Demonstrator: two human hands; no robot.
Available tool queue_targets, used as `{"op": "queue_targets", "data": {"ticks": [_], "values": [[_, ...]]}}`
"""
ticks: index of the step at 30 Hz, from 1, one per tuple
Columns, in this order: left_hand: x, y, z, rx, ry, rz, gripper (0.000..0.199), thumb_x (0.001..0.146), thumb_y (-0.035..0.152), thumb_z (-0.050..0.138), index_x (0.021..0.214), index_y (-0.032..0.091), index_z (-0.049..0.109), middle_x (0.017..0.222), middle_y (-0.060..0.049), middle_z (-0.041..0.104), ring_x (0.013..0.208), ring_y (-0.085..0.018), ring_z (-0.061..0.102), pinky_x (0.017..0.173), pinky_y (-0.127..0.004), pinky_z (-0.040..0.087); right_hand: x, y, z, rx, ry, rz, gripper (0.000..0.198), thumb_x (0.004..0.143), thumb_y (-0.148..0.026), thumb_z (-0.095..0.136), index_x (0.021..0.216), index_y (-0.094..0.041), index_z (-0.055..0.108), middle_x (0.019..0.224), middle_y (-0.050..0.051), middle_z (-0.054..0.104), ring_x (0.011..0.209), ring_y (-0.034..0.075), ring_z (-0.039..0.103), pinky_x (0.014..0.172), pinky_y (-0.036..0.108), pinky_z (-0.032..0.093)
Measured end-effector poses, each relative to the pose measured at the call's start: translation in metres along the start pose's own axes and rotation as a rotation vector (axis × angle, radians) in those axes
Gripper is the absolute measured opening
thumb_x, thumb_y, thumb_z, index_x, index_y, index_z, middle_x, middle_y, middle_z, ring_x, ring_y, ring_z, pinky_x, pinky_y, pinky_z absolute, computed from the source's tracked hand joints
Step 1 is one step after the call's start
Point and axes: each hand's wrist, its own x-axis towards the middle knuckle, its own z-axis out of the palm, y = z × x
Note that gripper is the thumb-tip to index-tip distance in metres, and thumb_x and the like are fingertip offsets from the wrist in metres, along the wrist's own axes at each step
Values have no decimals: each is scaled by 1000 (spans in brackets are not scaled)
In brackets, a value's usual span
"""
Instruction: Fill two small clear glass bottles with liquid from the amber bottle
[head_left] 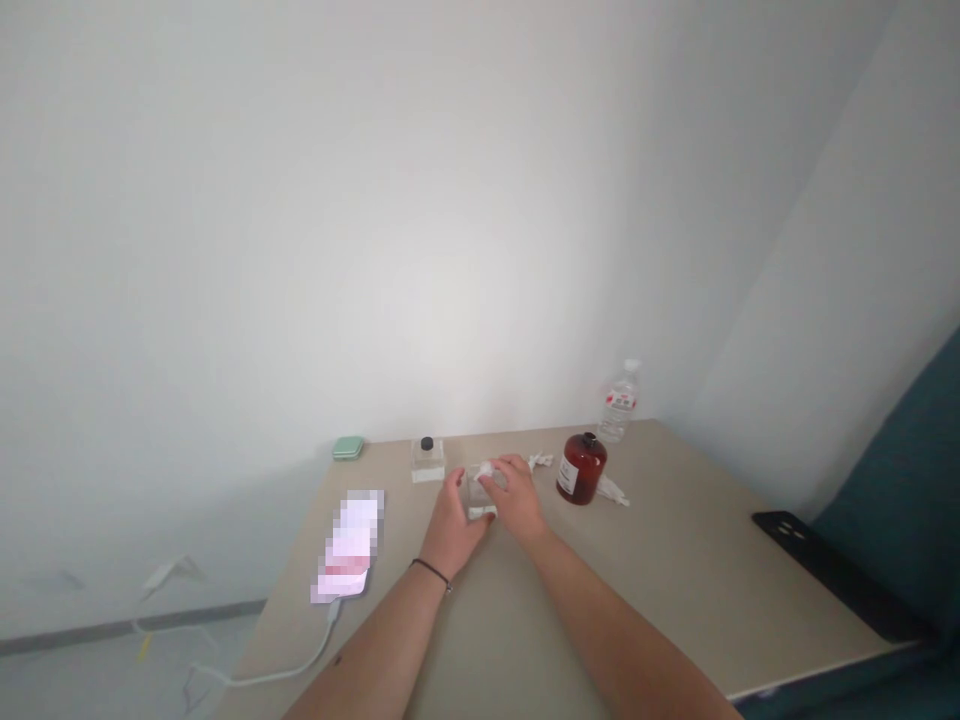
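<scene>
A clear square glass bottle [480, 497] stands on the table between my two hands. My left hand [452, 520] is curved round its left side and front, thumb low against the glass. Over the bottle's top, my right hand [517, 497] pinches a small piece of white tissue [486, 468]; the bottle's mouth is hidden beneath it. Just behind and left stands a similar square glass bottle [428, 462] with a black cap. To the right of my right hand is a brown bottle [582, 470] with a white label and black neck.
A crumpled tissue [541, 461] and another tissue [613, 490] lie near the brown bottle. A plastic water bottle [619, 405] stands by the wall. At left are a phone [349, 545] on a white cable [292, 672] and a green case [348, 448]. A black object [825, 575] lies along the right edge.
</scene>
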Motion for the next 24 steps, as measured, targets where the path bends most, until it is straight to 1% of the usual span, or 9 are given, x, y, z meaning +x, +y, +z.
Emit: {"op": "queue_targets", "data": {"ticks": [4, 9, 14, 18, 21, 24], "values": [[0, -5, 0, -12, 5, 7, 70, 72, 21, 70, 132, 18, 34, 132, -14, 48, 125, -28, 50, 110, -49, 36, 16, 5, 3, -25, 12, 6, 13, 85, -28, 61, 94, -26, 70, 98, 7, 61, 100, 26, 55, 94, 44, 43], [2, -8, 1, -28, 16, -9, 67, 73, 22, 69, 131, 19, 36, 130, -13, 50, 125, -27, 51, 110, -49, 36, 36, 3, 9, -70, -10, 3, 15, 86, -27, 59, 96, -25, 70, 100, 7, 64, 100, 25, 56, 96, 44, 41], [3, -9, 1, -35, 12, -15, 64, 77, 22, 66, 132, 17, 35, 132, -15, 49, 124, -27, 51, 110, -49, 36, 57, 3, 22, -122, -44, -3, 16, 86, -25, 59, 97, -22, 71, 100, 9, 64, 101, 24, 56, 97, 41, 40], [2, -11, 1, -67, 25, -20, 63, 77, 20, 66, 132, 18, 36, 131, -14, 51, 124, -26, 51, 109, -50, 36, 71, 6, 33, -157, -63, -14, 18, 87, -26, 58, 99, -21, 71, 100, 9, 65, 100, 24, 57, 97, 40, 39], [2, -11, 0, -54, 57, 13, 60, 77, 20, 65, 131, 18, 38, 128, -13, 52, 122, -26, 52, 109, -50, 37, 76, 10, 39, -177, -67, -28, 17, 87, -26, 58, 97, -23, 71, 99, 8, 65, 100, 24, 57, 97, 40, 39], [7, -9, -7, 50, 142, 86, 52, 77, 15, 61, 125, 20, 44, 124, -12, 54, 122, -28, 50, 109, -52, 37, 76, 14, 43, -191, -68, -32, 14, 86, -25, 59, 94, -24, 71, 94, 7, 65, 97, 23, 57, 96, 40, 40]]}}
